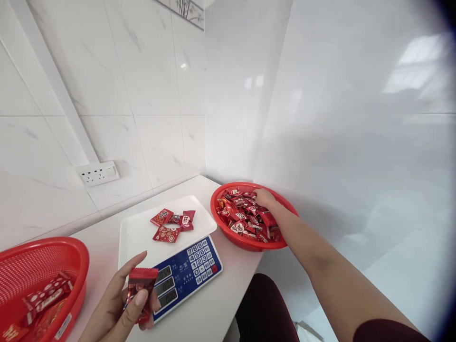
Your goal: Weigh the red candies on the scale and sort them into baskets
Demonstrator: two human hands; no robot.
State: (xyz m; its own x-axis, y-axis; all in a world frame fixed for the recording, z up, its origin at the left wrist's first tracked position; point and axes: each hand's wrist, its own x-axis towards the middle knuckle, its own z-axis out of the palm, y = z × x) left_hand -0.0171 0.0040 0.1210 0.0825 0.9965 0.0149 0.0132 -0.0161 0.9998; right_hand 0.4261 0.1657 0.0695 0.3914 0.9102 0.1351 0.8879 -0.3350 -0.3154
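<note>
My left hand (pixel 130 304) is closed on a red wrapped candy (pixel 139 290), held in front of the scale's display. My right hand (pixel 264 197) reaches into the right-hand red basket (pixel 245 243), over a heap of red wrapped candies (pixel 242 213); its fingertips are among the wrappers, and whether they grip one is hidden. Between the hands stands a digital scale (pixel 183 280) with a blue keypad panel. On its white tray (pixel 137 232) lie several red candy packets (pixel 166 234), close together.
Another red basket (pixel 80 266) stands at the lower left with several red packets (pixel 50 294) inside. The white table (pixel 228 285) meets a tiled wall with a power socket (pixel 98 174). A pale smooth wall (pixel 320 142) rises behind the right basket. My knee (pixel 269 308) is below the table edge.
</note>
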